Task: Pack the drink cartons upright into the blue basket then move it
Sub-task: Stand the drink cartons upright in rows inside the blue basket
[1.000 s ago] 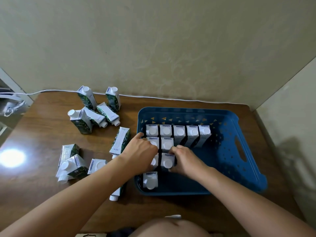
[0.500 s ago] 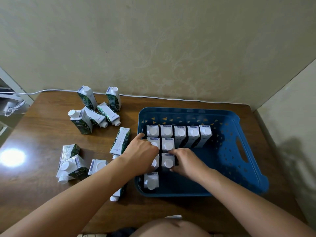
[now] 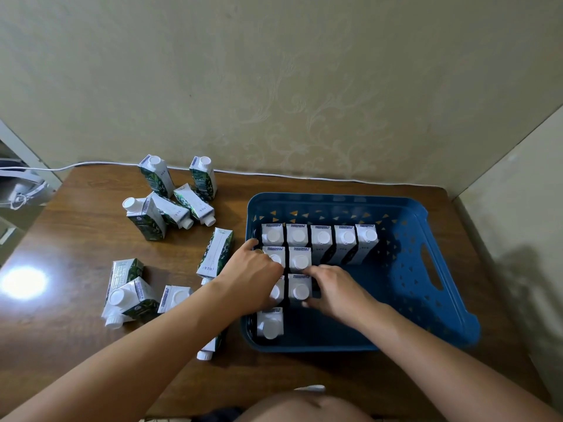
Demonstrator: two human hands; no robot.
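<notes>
The blue basket [image 3: 335, 198] sits on the right half of the wooden table [image 3: 76, 239]. Several white-topped drink cartons stand upright inside: a back row [image 3: 322, 239], two behind my hands [image 3: 300, 260], and one at the front left corner [image 3: 269, 324]. My left hand [image 3: 253, 278] reaches over the basket's left wall and curls over a left-column carton [image 3: 276, 292], mostly hiding it. My right hand [image 3: 332, 289] grips the neighbouring carton [image 3: 300, 290] from its right side, thumb behind and fingers in front.
Loose cartons lie and stand left of the basket: a back group [image 3: 170, 205], one lying flat [image 3: 216, 252], a front group [image 3: 128, 295], one under my left forearm [image 3: 210, 350]. A white cable [image 3: 274, 175] runs along the wall. Walls close off the back and right.
Both hands have stayed on the two third-row cartons with only slight shifts. No carton has visibly changed place.
</notes>
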